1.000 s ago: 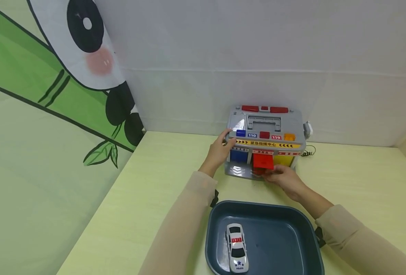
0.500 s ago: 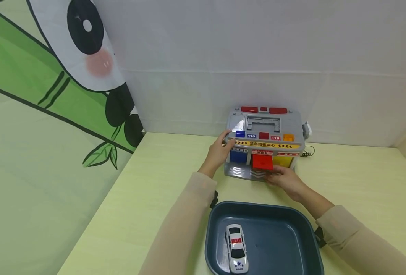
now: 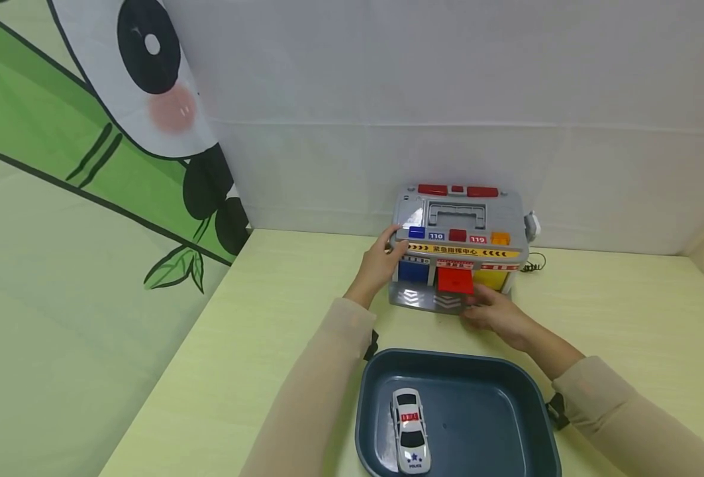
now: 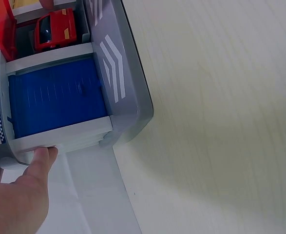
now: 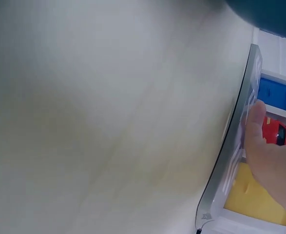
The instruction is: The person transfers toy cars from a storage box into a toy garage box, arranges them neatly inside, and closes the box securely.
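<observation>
A grey toy rescue station (image 3: pixel 459 218) with blue, red and yellow doors stands by the back wall. My left hand (image 3: pixel 378 265) grips its left side; in the left wrist view the thumb (image 4: pixel 40 161) lies along the edge beside the blue door (image 4: pixel 57 95). The red door (image 3: pixel 455 279) is lifted, and a red toy car (image 4: pixel 56 30) sits inside that middle bay. My right hand (image 3: pixel 497 318) is at the bay's mouth, thumb and finger apart, fingertips right by the car, partly hidden under the raised door.
Nearer to me, a dark blue tray (image 3: pixel 465 358) holds a white toy police car (image 3: pixel 411 430). The yellow door (image 3: pixel 490 278) is down. A white piece (image 3: pixel 532 226) and a coiled cord (image 3: pixel 534 265) are at the station's right side. A white wall sheet (image 3: pixel 328 165) rises behind.
The red car has slid off the grey ramp and in under the raised red door. My right hand has shifted slightly at the bay. My left hand keeps its hold on the station.
</observation>
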`<state>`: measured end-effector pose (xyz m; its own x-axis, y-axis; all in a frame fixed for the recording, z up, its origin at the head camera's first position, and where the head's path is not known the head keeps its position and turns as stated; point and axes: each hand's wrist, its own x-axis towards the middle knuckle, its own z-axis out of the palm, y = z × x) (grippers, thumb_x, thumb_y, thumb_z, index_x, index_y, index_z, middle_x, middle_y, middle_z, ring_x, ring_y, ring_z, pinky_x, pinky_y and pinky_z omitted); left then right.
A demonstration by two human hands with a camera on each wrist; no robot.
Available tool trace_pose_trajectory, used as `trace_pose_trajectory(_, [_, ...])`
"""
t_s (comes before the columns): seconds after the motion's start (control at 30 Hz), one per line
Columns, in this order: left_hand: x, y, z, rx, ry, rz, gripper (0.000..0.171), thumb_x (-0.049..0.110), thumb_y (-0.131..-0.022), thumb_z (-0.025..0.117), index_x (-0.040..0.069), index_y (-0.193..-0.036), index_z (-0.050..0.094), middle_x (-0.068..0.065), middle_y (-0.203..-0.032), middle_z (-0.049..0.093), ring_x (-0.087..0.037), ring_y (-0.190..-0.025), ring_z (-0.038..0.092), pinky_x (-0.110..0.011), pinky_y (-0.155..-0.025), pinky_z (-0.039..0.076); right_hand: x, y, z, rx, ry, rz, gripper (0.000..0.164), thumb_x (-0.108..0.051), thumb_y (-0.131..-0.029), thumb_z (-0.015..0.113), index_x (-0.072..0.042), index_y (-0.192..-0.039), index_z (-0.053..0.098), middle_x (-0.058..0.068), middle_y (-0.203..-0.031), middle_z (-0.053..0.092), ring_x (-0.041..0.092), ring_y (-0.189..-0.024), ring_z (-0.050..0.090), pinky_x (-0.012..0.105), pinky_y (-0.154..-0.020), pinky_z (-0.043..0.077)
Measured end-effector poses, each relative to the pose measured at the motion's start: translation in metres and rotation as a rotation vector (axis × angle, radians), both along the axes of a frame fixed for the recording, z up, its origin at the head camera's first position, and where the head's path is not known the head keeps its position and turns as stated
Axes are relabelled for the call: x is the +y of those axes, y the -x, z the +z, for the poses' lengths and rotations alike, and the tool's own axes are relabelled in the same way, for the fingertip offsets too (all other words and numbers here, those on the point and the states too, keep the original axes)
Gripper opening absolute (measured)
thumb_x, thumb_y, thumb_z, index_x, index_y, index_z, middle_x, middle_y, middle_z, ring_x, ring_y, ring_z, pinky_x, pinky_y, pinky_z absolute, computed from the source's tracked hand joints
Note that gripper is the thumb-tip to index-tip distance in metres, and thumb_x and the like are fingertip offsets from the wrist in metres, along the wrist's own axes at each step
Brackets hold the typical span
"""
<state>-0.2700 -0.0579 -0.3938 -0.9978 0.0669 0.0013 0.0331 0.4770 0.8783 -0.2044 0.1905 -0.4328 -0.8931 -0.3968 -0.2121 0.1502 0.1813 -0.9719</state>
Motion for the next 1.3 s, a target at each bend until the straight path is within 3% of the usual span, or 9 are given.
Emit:
trace_pose_trajectory(0.23, [0.0, 0.0, 0.001, 0.002, 0.004, 0.003, 0.052, 0.046, -0.1, 0.049, 0.031, -0.149, 0.038, -0.017, -0.144, 0.047, -0.035, -0.127, 0.048, -0.052, -0.099, 0.043, -0.003, -0.003, 0.009, 0.099, -0.042, -0.14, 0.056, -0.024, -0.106, 0.039, 0.009, -0.149, 0.022, 0.034, -0.138, 0.039, 0.037, -0.108, 0.056, 0.036, -0.085, 0.054])
trace_pose_trajectory(0.33, [0.0, 0.0, 0.001, -0.002, 0.004, 0.008, 0.052, 0.045, -0.1, 0.05, 0.031, -0.149, 0.038, -0.016, -0.144, 0.047, -0.035, -0.127, 0.048, -0.053, -0.099, 0.043, -0.005, -0.004, 0.012, 0.167, -0.091, -0.195, 0.061, -0.034, -0.106, 0.041, 0.009, -0.147, 0.028, 0.033, -0.138, 0.042, 0.042, -0.112, 0.054, 0.035, -0.083, 0.054])
trace_pose_trajectory(0.43, [0.0, 0.0, 0.002, -0.005, 0.0, 0.008, 0.052, 0.046, -0.1, 0.049, 0.032, -0.149, 0.038, -0.015, -0.145, 0.047, -0.036, -0.127, 0.048, -0.053, -0.099, 0.043, -0.005, -0.005, 0.012, 0.267, -0.21, -0.247, 0.058, -0.037, -0.103, 0.048, 0.007, -0.141, 0.04, 0.029, -0.133, 0.048, 0.042, -0.112, 0.053, 0.034, -0.081, 0.055])
trace_pose_trajectory(0.57, [0.0, 0.0, 0.002, 0.0, -0.001, 0.004, 0.052, 0.046, -0.1, 0.049, 0.032, -0.149, 0.038, -0.016, -0.145, 0.047, -0.035, -0.127, 0.049, -0.052, -0.099, 0.043, -0.006, -0.005, 0.011, 0.447, -0.394, -0.301, 0.045, -0.031, -0.099, 0.059, 0.003, -0.127, 0.053, 0.023, -0.121, 0.056, 0.037, -0.105, 0.057, 0.04, -0.081, 0.053])
trace_pose_trajectory(0.7, [0.0, 0.0, 0.002, -0.001, 0.002, 0.005, 0.052, 0.046, -0.1, 0.049, 0.032, -0.149, 0.038, -0.015, -0.145, 0.046, -0.035, -0.127, 0.048, -0.052, -0.099, 0.042, -0.01, -0.005, 0.009, 0.625, -0.491, -0.335, 0.035, -0.019, -0.093, 0.068, 0.003, -0.118, 0.057, 0.019, -0.107, 0.055, 0.032, -0.094, 0.054, 0.044, -0.079, 0.049])
trace_pose_trajectory(0.87, [0.0, 0.001, 0.0, -0.007, -0.002, 0.002, 0.052, 0.047, -0.1, 0.049, 0.033, -0.149, 0.038, -0.015, -0.145, 0.046, -0.036, -0.127, 0.048, -0.052, -0.099, 0.042, -0.013, -0.004, 0.006, 0.839, -0.576, -0.373, 0.041, -0.01, -0.083, 0.078, 0.003, -0.115, 0.058, 0.019, -0.102, 0.049, 0.033, -0.093, 0.046, 0.044, -0.074, 0.043])
trace_pose_trajectory(1.0, [0.0, 0.002, -0.001, -0.004, -0.002, 0.003, 0.052, 0.047, -0.1, 0.049, 0.033, -0.149, 0.038, -0.015, -0.144, 0.047, -0.036, -0.126, 0.049, -0.053, -0.099, 0.043, -0.013, -0.002, 0.004, 0.994, -0.615, -0.395, 0.05, -0.006, -0.072, 0.086, 0.003, -0.114, 0.059, 0.021, -0.105, 0.05, 0.036, -0.097, 0.044, 0.047, -0.078, 0.04])
trace_pose_trajectory(1.13, [0.0, 0.001, -0.001, 0.0, -0.004, 0.0, 0.052, 0.047, -0.1, 0.05, 0.033, -0.149, 0.039, -0.016, -0.144, 0.047, -0.036, -0.126, 0.049, -0.053, -0.099, 0.043, -0.013, 0.002, 0.005, 1.09, -0.659, -0.399, 0.058, -0.005, -0.065, 0.09, 0.0, -0.114, 0.059, 0.022, -0.107, 0.05, 0.039, -0.1, 0.042, 0.054, -0.083, 0.036])
trace_pose_trajectory(1.3, [0.0, 0.001, -0.001, -0.005, -0.009, 0.0, 0.052, 0.047, -0.1, 0.049, 0.033, -0.149, 0.038, -0.016, -0.145, 0.046, -0.036, -0.126, 0.049, -0.053, -0.099, 0.043, -0.015, 0.008, 0.01, 1.123, -0.717, -0.371, 0.067, -0.008, -0.063, 0.092, -0.003, -0.121, 0.057, 0.023, -0.117, 0.047, 0.042, -0.11, 0.04, 0.061, -0.089, 0.031])
